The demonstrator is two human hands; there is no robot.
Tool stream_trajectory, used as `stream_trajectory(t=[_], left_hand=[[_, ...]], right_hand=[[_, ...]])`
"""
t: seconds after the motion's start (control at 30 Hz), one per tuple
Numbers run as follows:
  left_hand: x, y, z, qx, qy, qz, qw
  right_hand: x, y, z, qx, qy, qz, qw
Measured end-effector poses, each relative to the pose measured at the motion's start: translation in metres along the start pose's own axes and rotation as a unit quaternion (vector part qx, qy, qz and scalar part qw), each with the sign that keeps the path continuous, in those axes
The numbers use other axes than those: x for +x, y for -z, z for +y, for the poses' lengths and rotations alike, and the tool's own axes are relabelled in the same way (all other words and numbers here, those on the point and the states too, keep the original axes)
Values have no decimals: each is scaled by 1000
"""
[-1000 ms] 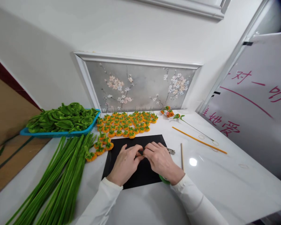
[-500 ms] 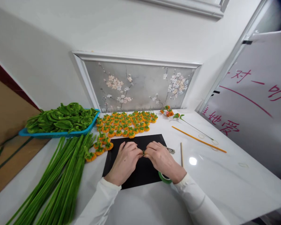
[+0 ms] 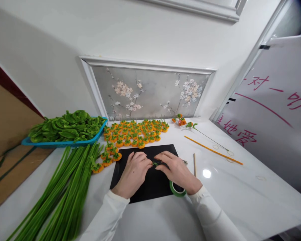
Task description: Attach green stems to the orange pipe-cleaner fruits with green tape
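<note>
My left hand (image 3: 135,172) is closed in a pinch over the black mat (image 3: 150,190). A small, thin green piece (image 3: 155,163) sticks out from its fingertips to the right; its kind is too small to make out. Just right of that piece, my right hand (image 3: 177,170) has thumb and fingers apart, the tips close around the piece's free end. A roll of green tape (image 3: 177,193) lies under my right wrist at the mat's edge. Partly hidden behind my right hand is a small metal tool (image 3: 185,162).
Orange fuzzy flower heads (image 3: 127,142) stand in rows behind the mat. On the left are green fuzzy stems (image 3: 65,197) and a blue tray (image 3: 65,144) heaped with green leaves. An orange stem (image 3: 213,150), a thin stick (image 3: 195,164) and a finished flower stem (image 3: 210,137) lie right.
My right hand has parted its thumb and fingers and shifted slightly right, off the pinched spot. More of the green piece and the tape roll shows. My left hand keeps its pinch.
</note>
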State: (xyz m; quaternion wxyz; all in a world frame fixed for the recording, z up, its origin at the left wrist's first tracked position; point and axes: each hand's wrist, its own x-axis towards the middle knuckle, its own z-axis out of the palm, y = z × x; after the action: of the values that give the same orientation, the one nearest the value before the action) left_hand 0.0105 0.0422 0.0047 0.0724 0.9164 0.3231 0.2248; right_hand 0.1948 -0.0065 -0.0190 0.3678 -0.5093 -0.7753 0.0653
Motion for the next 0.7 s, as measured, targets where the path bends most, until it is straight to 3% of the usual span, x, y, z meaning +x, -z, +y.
stream_trajectory(t=[0.27, 0.4, 0.7], left_hand=[[-1, -1, 5, -22, 9, -19, 1000], [0, 0, 7, -35, 30, -17, 999], [-1, 1, 8, -6, 22, -78, 997]], right_hand=[[1, -9, 3, -50, 41, 36, 997], [1, -9, 2, -102, 48, 22, 993], [3, -9, -8, -206, 41, -49, 976]])
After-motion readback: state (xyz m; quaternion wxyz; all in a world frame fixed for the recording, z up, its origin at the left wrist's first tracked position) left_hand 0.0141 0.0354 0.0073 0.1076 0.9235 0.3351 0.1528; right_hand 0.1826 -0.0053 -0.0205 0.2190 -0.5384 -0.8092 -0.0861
